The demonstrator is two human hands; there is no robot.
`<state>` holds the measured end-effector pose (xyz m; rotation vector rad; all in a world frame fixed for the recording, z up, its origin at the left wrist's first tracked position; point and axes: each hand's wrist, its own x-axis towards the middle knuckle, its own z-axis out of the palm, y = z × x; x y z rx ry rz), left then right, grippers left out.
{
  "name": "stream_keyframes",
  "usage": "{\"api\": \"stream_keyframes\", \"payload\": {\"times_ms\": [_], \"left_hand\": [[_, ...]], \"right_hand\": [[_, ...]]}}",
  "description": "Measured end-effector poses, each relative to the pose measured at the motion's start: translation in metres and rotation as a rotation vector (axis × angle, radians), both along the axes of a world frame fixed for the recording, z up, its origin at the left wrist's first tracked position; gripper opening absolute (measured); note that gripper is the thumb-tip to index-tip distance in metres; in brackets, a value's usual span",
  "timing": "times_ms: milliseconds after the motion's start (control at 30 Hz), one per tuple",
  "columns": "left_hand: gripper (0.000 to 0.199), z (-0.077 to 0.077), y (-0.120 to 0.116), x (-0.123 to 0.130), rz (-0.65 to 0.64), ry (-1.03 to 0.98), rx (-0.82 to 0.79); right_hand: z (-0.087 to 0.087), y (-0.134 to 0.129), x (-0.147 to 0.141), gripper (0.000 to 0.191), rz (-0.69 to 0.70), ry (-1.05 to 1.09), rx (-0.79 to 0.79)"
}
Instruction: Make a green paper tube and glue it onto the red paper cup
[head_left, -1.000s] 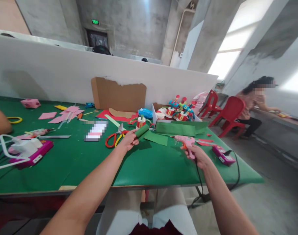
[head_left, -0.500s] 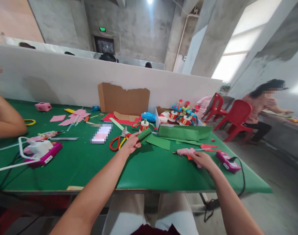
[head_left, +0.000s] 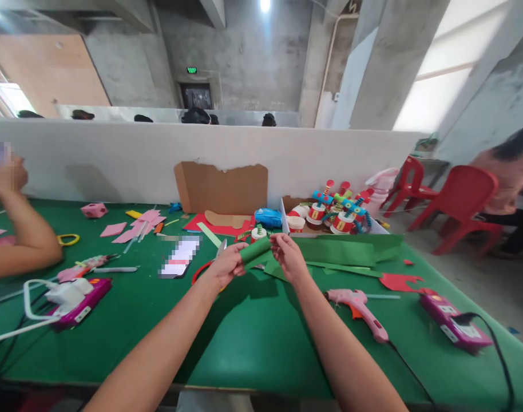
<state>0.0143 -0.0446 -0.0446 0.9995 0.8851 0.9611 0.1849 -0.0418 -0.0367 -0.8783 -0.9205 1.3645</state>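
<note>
A rolled tube of green paper (head_left: pixel 256 250) is held just above the table in front of me. My left hand (head_left: pixel 229 264) wraps round its left end. At the other end, the fingers of my right hand (head_left: pixel 287 254) pinch the paper's edge. Red-handled scissors (head_left: pixel 199 271) lie partly hidden behind my left hand. A pink hot glue gun (head_left: pixel 356 303) rests on the table to the right, with a glue stick in its back end. Flat green paper (head_left: pixel 339 252) lies behind my right hand.
A white box (head_left: pixel 286 212) holds several small paper-and-cup figures (head_left: pixel 324 209). A phone (head_left: pixel 179 257), pink paper pieces (head_left: pixel 139 226) and a purple power strip (head_left: pixel 454 323) lie about. Another person's arm (head_left: pixel 25 240) leans on the table at left.
My right hand has let go of the glue gun, leaving it on the table, and moved left to the green paper tube. My left hand still holds the tube. The view has shifted.
</note>
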Motion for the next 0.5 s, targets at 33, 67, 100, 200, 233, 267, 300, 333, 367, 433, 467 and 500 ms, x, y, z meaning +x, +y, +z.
{"api": "stream_keyframes", "payload": {"times_ms": [33, 67, 100, 200, 233, 267, 300, 333, 367, 433, 467, 500], "left_hand": [[0.017, 0.001, 0.003, -0.001, -0.009, 0.015, -0.011], [0.017, 0.001, 0.005, -0.001, -0.016, 0.026, -0.025], [0.017, -0.001, 0.007, -0.002, -0.019, 0.033, -0.039], [0.018, -0.009, 0.009, -0.005, -0.029, 0.041, -0.072], [0.019, -0.013, 0.008, -0.007, -0.035, 0.044, -0.084], [0.019, -0.015, 0.007, -0.009, -0.041, 0.049, -0.097], [0.020, -0.017, 0.005, -0.011, -0.044, 0.055, -0.110], [0.020, -0.018, 0.004, -0.013, -0.046, 0.064, -0.122], [0.020, -0.018, 0.002, -0.014, -0.045, 0.072, -0.132], [0.020, -0.017, 0.000, -0.015, -0.036, 0.084, -0.150], [0.021, -0.016, -0.001, -0.015, -0.032, 0.087, -0.157], [0.022, -0.015, -0.001, -0.014, -0.031, 0.088, -0.163]], "right_hand": [[-0.004, 0.001, 0.001, 0.042, 0.002, 0.023, 0.005], [-0.008, 0.001, 0.004, 0.041, 0.007, 0.023, 0.012], [-0.013, -0.001, 0.008, 0.040, 0.012, 0.006, 0.019], [-0.023, -0.009, 0.020, 0.038, 0.028, -0.101, 0.023], [-0.024, -0.010, 0.023, 0.037, 0.031, -0.135, 0.023], [-0.025, -0.012, 0.024, 0.036, 0.031, -0.161, 0.026], [-0.025, -0.012, 0.024, 0.035, 0.034, -0.182, 0.028], [-0.025, -0.013, 0.024, 0.034, 0.039, -0.200, 0.030], [-0.025, -0.013, 0.022, 0.032, 0.050, -0.215, 0.031], [-0.024, -0.015, 0.018, 0.031, 0.086, -0.237, 0.028], [-0.023, -0.016, 0.016, 0.031, 0.104, -0.241, 0.026], [-0.023, -0.016, 0.014, 0.031, 0.121, -0.240, 0.027]]}}
